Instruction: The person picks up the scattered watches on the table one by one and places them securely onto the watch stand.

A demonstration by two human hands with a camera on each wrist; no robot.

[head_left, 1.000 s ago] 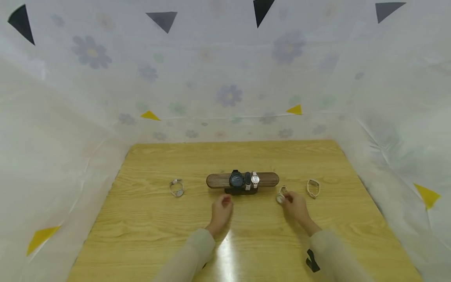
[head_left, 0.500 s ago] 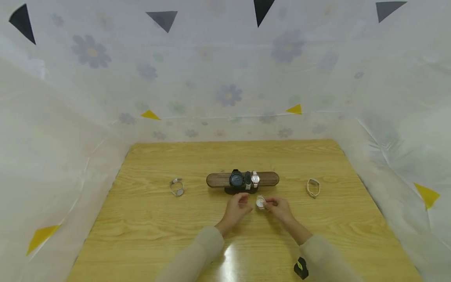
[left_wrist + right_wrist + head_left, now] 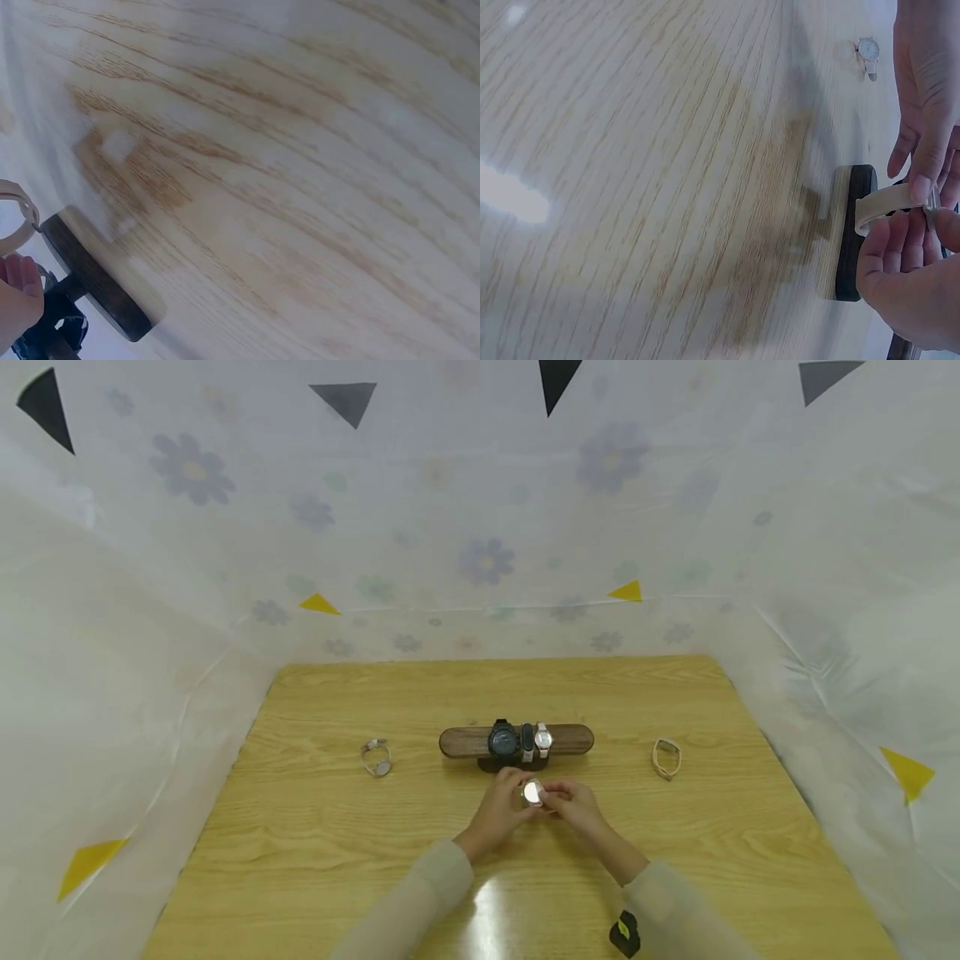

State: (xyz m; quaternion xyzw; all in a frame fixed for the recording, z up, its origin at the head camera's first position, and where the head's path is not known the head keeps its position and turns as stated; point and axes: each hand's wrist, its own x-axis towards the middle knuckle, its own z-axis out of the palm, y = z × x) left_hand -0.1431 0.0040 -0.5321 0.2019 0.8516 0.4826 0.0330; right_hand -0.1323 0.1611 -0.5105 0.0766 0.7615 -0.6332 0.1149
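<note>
And no writing or number can be read here: the held watch (image 3: 532,792) flares white across its face, while the black watch (image 3: 503,741) and white-strapped watch (image 3: 543,741) show dials too small to decipher.

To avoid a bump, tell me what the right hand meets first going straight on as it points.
Past the held watch, the right hand would probably meet the left hand first, with the wooden stand further on; exact depth is unclear.
</note>
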